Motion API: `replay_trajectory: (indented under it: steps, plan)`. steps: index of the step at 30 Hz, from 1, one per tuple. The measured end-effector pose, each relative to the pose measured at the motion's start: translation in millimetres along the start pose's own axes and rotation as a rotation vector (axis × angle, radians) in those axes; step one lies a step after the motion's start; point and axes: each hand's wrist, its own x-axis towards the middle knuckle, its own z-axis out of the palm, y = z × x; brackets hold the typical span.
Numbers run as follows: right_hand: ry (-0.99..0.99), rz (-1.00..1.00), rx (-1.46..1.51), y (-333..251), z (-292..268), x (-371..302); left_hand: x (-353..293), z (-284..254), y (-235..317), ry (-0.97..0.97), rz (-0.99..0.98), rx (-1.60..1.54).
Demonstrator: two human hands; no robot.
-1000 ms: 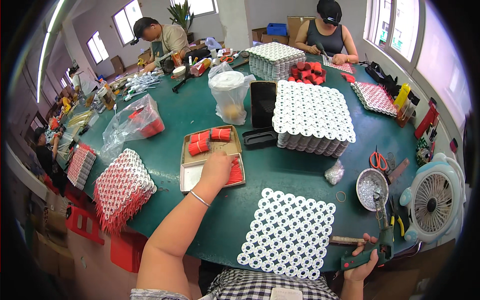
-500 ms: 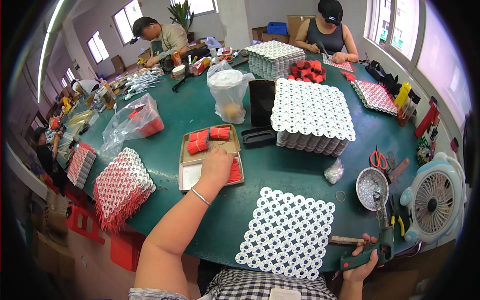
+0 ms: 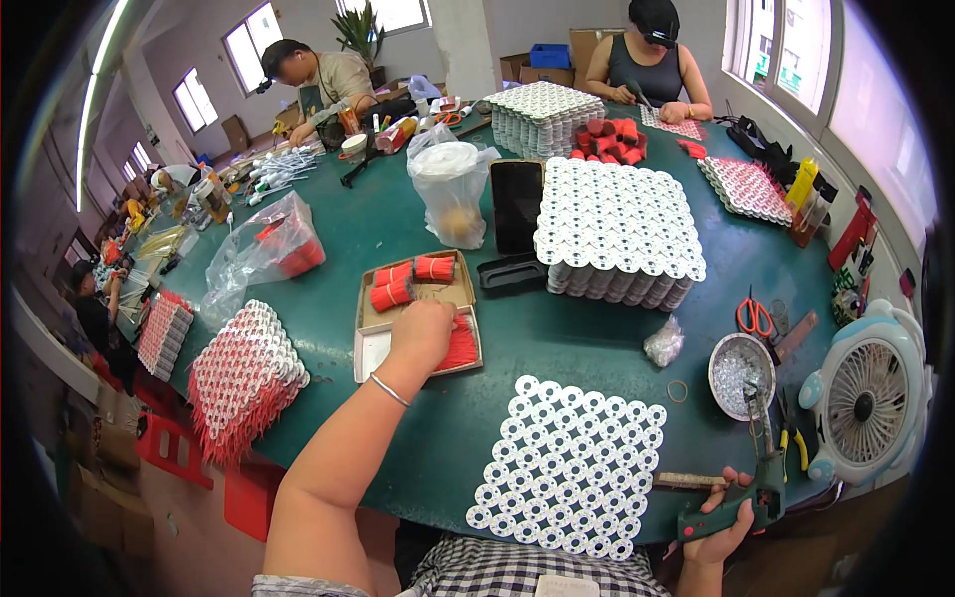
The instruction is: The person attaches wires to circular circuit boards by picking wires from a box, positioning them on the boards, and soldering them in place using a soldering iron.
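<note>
The left hand [image 3: 426, 330] reaches down into a shallow open cardboard box [image 3: 372, 350], touching or just above the loose thin red wires [image 3: 460, 344] that show at its right edge; its fingertips are hidden, so I cannot tell whether they grip any. The right hand [image 3: 724, 532] is wrapped around a dark green pistol-shaped tool [image 3: 764, 495], with a flat sheet of joined white ring-shaped discs [image 3: 572, 468] to its left and a round metal bowl [image 3: 715, 378] of clear bits beyond it.

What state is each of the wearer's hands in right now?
Left hand: at the box of red strands; grip cannot be told.
Right hand: closed around a green tool.
</note>
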Motion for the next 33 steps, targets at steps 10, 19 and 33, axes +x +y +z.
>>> replay_trajectory:
  steps: [10, 19, 33]
  plan:
    - [0.002, -0.007, 0.001, 0, -2, 1, 2, 0, -1, 0.131, 0.206, 0.133]
    - [0.059, 0.016, 0.002, 0, 1, -1, -9, -30, 1, 0.149, 0.087, -0.221]
    - [-0.038, -0.005, -0.09, -9, 10, -5, -114, -15, 27, -0.061, -0.242, -1.048]
